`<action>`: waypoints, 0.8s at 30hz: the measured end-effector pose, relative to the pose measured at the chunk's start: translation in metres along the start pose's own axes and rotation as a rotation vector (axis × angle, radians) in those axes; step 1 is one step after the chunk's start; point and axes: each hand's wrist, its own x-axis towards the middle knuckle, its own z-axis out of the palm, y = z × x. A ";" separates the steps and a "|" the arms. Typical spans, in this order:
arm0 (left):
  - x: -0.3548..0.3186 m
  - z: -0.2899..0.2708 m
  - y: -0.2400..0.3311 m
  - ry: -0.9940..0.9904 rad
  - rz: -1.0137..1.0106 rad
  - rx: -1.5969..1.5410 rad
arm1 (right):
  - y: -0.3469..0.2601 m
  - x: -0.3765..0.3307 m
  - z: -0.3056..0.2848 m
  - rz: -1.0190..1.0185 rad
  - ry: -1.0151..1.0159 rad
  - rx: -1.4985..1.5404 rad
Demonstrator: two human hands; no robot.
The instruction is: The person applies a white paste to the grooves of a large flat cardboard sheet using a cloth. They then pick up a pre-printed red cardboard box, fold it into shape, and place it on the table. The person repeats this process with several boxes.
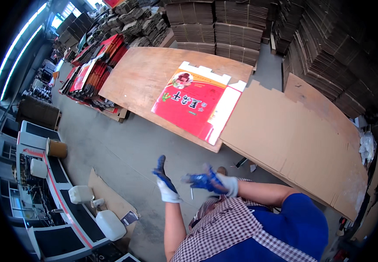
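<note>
Lying on tbl (132, 74): red carton (195, 114); bears blk lettering (193, 104).

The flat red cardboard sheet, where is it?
In the head view, the flat red cardboard sheet lies just above centre on the brown wooden tabletop, left of the plain brown cardboard sheets.

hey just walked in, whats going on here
A person in a checked apron stands before a wooden table, wearing blue-and-white gloves. The left hand is open and looks empty. The right hand is blurred, with a thin white strip beside it; whether it is held is unclear. Neither touches the flat red carton on the table or the brown cardboard to its right.
</note>
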 end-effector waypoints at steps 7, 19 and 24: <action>0.151 0.015 0.019 -0.247 -0.383 -1.040 | -0.084 0.055 0.054 -0.221 0.082 -0.301; 0.189 0.115 -0.012 -1.315 -0.820 -0.153 | -0.003 0.040 -0.009 -1.027 0.690 -0.355; 0.140 0.134 -0.020 -1.881 -0.633 0.097 | 0.089 0.017 0.010 -1.489 0.501 -0.224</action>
